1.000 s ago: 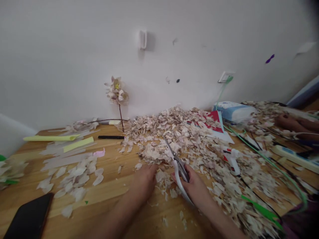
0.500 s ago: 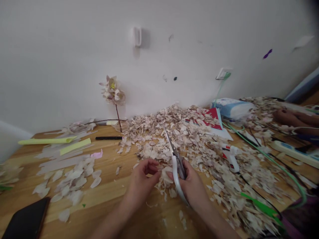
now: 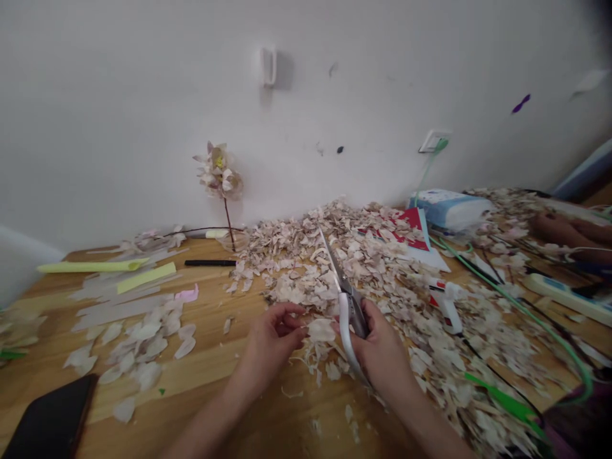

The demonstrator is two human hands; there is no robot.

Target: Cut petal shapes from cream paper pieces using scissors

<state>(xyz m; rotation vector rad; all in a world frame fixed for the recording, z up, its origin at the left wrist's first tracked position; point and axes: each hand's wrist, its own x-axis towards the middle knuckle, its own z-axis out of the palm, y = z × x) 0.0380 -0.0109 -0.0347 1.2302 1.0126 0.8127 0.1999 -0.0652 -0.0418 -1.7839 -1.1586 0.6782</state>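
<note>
My right hand [image 3: 382, 347] grips scissors [image 3: 345, 287] with pale handles, their long blades pointing up and away over the petal heap [image 3: 315, 242]. Whether the blades are slightly parted I cannot tell. To the left, my left hand [image 3: 275, 335] hovers just above the wooden table [image 3: 229, 421], fingers curled and the thumb apart from the index finger. Nothing shows between its fingers. A rounded pale petal [image 3: 321, 330] lies between my two hands, close to the left thumb tip. Thin curled trimmings [image 3: 315, 363] are beneath it.
A flower on a stem [image 3: 218, 172] leans against the wall. A black pen [image 3: 210, 262], yellow paper strips [image 3: 146, 278] and a phone [image 3: 50, 414] are at left. At right are a glue gun [image 3: 445, 305], a tissue pack [image 3: 449, 209], green cable [image 3: 535, 312] and another person's hand [image 3: 549, 228].
My hands have drawn slightly apart, leaving more of the pale petal in sight between them. The scissors have shifted a little to the right. The whole view has moved slightly.
</note>
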